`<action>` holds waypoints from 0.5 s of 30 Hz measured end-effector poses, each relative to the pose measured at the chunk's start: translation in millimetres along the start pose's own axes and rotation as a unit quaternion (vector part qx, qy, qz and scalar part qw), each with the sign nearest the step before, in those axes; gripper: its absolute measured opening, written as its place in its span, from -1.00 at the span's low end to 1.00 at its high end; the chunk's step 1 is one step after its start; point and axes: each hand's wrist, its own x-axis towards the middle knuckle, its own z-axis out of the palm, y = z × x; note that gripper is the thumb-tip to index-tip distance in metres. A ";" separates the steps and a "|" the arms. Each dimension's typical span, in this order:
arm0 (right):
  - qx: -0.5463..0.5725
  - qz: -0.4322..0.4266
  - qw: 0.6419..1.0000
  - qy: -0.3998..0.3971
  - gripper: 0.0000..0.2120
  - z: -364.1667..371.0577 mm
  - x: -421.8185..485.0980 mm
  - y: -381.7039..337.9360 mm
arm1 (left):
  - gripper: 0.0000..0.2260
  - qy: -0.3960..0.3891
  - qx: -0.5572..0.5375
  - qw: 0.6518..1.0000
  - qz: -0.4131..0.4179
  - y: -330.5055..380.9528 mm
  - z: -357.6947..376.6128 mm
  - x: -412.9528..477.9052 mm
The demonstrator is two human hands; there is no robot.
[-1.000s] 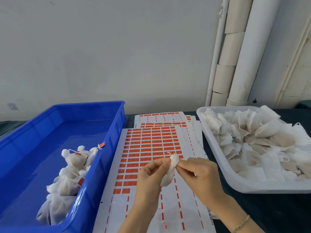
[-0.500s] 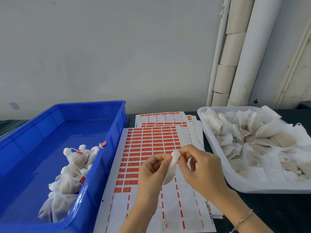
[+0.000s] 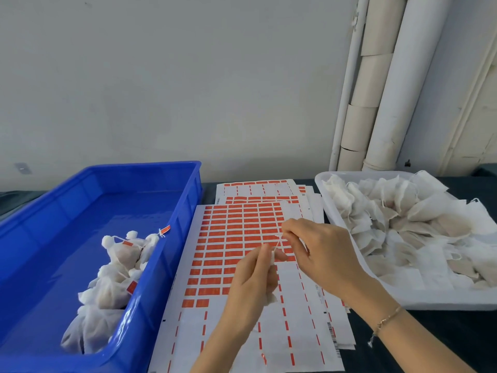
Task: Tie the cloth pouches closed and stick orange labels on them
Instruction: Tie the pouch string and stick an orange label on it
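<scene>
My left hand point(image 3: 254, 281) grips a small white cloth pouch point(image 3: 270, 298) over the label sheet; only the pouch's lower end shows below the palm. My right hand point(image 3: 320, 251) pinches the pouch's thin white drawstring point(image 3: 278, 240), stretched taut up and to the right from the pouch's neck. Under both hands lies a white sheet of orange labels point(image 3: 236, 238), its lower rows peeled bare. Tied, labelled pouches point(image 3: 121, 267) lie in the blue bin point(image 3: 172, 211) on the left. Untied pouches point(image 3: 419, 227) fill the white tray point(image 3: 326, 203) on the right.
More label sheets point(image 3: 258, 188) are stacked behind the top one. A dark cloth covers the table point(image 3: 430, 335). White pipes point(image 3: 387, 84) run up the wall at the back right. The far half of the blue bin holds nothing.
The right hand let go of the pouch's top and pulled the drawstring up and to the right. The left hand closed further round the pouch, hiding most of it.
</scene>
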 end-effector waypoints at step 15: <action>0.240 0.450 0.851 -0.128 -0.70 67.6 -49.1 41.5 | -0.81 0.095 0.128 0.986 -0.042 -78.0 -1.0 69.8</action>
